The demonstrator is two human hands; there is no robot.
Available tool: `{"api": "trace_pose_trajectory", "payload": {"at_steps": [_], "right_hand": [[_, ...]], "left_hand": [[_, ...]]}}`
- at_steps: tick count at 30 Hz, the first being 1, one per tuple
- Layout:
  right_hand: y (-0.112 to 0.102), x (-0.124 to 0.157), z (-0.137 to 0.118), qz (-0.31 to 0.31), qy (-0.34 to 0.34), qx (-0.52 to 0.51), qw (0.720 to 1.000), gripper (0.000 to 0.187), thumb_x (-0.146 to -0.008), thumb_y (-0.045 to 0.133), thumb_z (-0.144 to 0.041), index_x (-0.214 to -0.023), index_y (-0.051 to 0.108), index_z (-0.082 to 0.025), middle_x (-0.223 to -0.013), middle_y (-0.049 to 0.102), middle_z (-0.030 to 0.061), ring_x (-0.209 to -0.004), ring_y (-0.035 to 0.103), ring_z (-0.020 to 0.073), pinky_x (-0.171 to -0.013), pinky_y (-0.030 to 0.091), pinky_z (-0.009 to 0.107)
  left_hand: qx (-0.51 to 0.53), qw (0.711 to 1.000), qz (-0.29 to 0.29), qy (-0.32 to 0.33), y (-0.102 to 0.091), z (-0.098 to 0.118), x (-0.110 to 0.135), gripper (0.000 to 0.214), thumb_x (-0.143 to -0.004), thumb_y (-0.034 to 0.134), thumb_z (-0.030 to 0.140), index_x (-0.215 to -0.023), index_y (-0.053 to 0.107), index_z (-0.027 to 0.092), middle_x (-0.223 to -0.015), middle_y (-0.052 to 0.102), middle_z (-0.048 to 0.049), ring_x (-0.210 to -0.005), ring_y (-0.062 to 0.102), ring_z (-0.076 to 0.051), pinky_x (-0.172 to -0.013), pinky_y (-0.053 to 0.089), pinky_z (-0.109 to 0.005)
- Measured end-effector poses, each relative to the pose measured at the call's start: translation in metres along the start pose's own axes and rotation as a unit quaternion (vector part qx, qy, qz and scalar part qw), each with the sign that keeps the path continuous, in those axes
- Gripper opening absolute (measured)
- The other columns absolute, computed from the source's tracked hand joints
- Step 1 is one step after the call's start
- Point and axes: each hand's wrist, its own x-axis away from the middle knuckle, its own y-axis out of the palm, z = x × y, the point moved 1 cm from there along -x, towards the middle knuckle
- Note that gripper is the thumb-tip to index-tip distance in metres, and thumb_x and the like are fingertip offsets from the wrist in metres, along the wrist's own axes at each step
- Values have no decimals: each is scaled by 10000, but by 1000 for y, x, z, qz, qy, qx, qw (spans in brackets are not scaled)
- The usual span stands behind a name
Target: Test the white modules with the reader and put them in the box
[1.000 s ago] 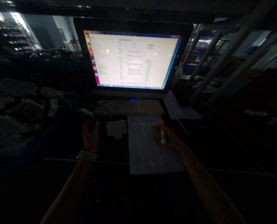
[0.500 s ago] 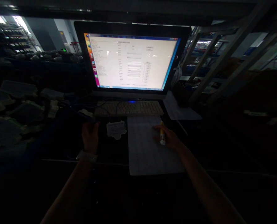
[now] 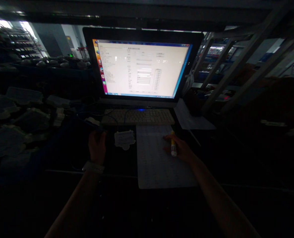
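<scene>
My right hand point(image 3: 183, 149) rests over a printed sheet of paper point(image 3: 153, 168), holding a yellow-and-white marker point(image 3: 173, 148) between thumb and fingers. To the left, my left hand point(image 3: 96, 147) is curled closed beside a small white module point(image 3: 125, 139) with a label, apart from it. Something dark shows at the fingertips of that hand, too dim to make out. Just behind the paper's top edge lies a white keyboard point(image 3: 139, 116). A pale object point(image 3: 92, 121) sits beyond my left fingers.
A lit monitor point(image 3: 143, 69) stands behind the keyboard. Several pale plastic housings point(image 3: 30, 119) are piled at the left. Another white sheet point(image 3: 193, 117) lies right of the keyboard, near slanted metal frame bars point(image 3: 226, 79). Thin cables run near the keyboard's left end.
The whole view has shifted slightly, so everything sits a little lower and further right. Both hands keep nearly the same pose, and the marker stays in my right hand.
</scene>
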Motion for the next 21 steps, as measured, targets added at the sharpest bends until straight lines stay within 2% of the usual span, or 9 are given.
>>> {"api": "trace_pose_trajectory", "payload": {"at_steps": [8, 14, 21], "right_hand": [[2, 0, 5, 5, 1, -3, 1000, 440, -731, 701, -444, -1103, 538, -274, -1168, 652, 75, -1061, 631, 253, -919, 511, 437], [1, 1, 3, 3, -1, 3, 1000, 425, -752, 678, -443, -1110, 538, -262, -1167, 653, 74, -1055, 635, 240, -909, 517, 409], [-1, 0, -1, -2, 11, -14, 1000, 424, -736, 690, -436, -1095, 544, -265, -1168, 651, 74, -1064, 628, 255, -924, 504, 443]], "left_hand": [[8, 1000, -7, 2, -1, -3, 0, 283, -711, 639, 311, -935, 539, 168, -915, 659, -67, -865, 638, -200, -779, 531, -342], [0, 1000, -6, -7, 0, 0, 1, 274, -708, 637, 299, -923, 529, 168, -946, 650, -74, -898, 637, -208, -812, 525, -357], [10, 1000, -9, -2, -1, 2, 2, 271, -705, 630, 291, -930, 538, 170, -924, 658, -71, -880, 640, -204, -808, 524, -354]]}}
